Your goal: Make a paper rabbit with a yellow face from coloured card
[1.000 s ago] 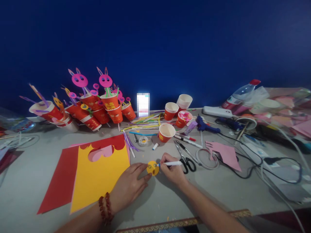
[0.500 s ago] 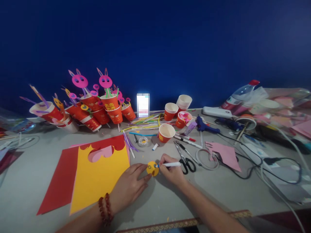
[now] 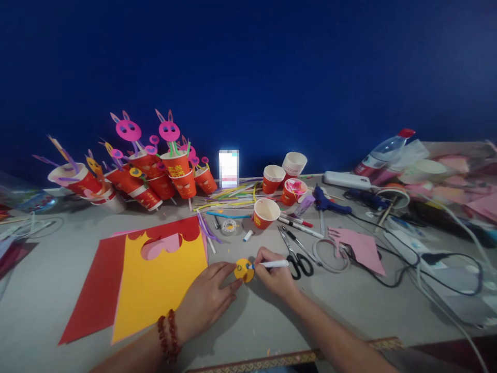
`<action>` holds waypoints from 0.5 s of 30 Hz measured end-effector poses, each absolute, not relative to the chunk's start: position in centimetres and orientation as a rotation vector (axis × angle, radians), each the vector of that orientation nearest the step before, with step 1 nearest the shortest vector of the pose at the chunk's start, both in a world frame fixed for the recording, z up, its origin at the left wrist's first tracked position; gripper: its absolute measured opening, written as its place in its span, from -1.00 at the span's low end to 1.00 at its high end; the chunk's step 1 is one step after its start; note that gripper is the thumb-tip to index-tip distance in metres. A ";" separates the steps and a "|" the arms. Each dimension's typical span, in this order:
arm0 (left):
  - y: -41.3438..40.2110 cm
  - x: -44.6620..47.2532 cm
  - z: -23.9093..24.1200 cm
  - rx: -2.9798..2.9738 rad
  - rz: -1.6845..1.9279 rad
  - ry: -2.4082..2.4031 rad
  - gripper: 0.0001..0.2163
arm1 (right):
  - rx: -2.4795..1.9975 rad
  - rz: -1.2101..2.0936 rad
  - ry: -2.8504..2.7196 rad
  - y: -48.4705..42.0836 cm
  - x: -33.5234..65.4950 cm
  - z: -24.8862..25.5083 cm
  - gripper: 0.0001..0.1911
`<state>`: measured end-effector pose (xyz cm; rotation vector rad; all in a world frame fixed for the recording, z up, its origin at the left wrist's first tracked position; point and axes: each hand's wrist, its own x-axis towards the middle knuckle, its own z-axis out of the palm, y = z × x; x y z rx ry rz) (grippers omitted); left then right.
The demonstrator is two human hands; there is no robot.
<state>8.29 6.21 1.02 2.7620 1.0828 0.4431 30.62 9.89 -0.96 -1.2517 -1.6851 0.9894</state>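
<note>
A small yellow paper circle (image 3: 243,275) lies flat on the grey table. It bears a drawn ring on its left half and a dark blue mark on its right half. My left hand (image 3: 212,292) holds it down, with the index finger and thumb at its left and lower edge. In a pinch near the tip, my right hand (image 3: 275,274) grips a white marker (image 3: 276,263), whose blue tip touches the circle's right side. The marker's cap (image 3: 247,235) rests just beyond. Black-handled scissors (image 3: 300,265) lie close to my right hand.
Yellow (image 3: 163,280) and red paper (image 3: 93,285) lie left. Red cups with pink paper rabbits (image 3: 168,130) stand behind. An open paper cup (image 3: 266,213), tape roll (image 3: 230,226) and colored strips (image 3: 233,194) are ahead. A glue gun (image 3: 330,201), cables and pink paper (image 3: 359,246) occupy the right.
The marker tip has shifted very slightly on the right side of the circle. Both hands and the other things look the same.
</note>
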 end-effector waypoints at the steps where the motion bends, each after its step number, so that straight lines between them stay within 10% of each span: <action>1: 6.2 8.3 1.0 2.762 0.447 1.086 -0.71 | -1.257 0.994 -1.677 9.9 30.6 -0.9 -0.89; 15: 6.2 8.4 1.3 2.763 0.462 1.077 -0.72 | -1.248 0.958 -1.687 9.9 30.7 -1.1 -0.88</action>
